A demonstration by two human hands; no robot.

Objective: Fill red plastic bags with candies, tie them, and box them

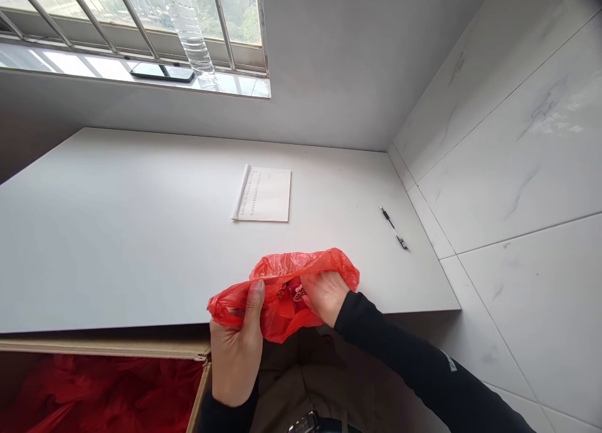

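My left hand [239, 348] grips the left rim of a thin red plastic bag [286, 326], thumb on top, fingers behind the film. The bag's mouth is spread towards me at the table's front edge. My right hand [324, 295] reaches into the bag; its fingers are hidden inside. Beside those fingers, within the bag, lies a dark red printed packet [296, 292]. Whether the right hand holds it cannot be made out.
A small notepad [266, 195] with writing and a pen [394, 227] lie on the white table [117, 232]. Below left, a cardboard box [103, 345] holds red plastic bags [108, 392]. A phone [162, 73] and a clear bottle [190, 35] are on the windowsill.
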